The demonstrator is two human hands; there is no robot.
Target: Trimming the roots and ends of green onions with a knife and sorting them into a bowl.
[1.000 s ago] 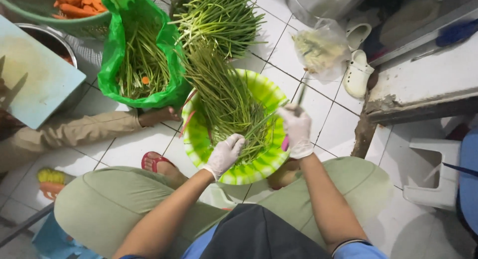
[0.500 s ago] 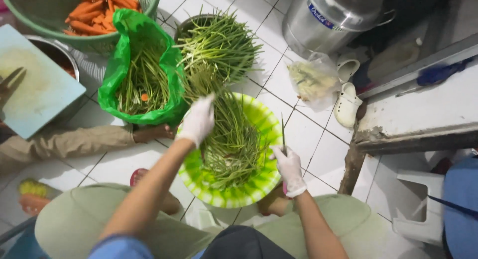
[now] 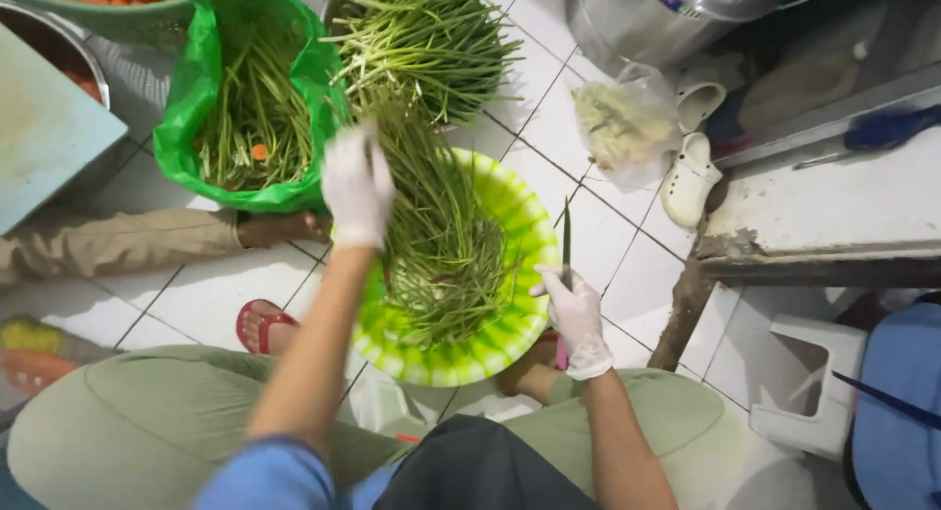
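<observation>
Two gloved hands, left grasping green stalks, right gripping one knife (upright), one basin.

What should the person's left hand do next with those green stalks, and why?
Probably draw a few stalks back over the green basin toward the knife. The left hand is at the far end of the pile, while the right hand holds the blade upright at the basin's rim.

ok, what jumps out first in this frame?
The bright green basin on the floor tiles at centre, heaped with long green stalks. The gloved left hand reaches over its far rim into the stalks, while the gloved right hand holds a knife upright at the right rim. A green bag of stalks sits upper left.
</observation>
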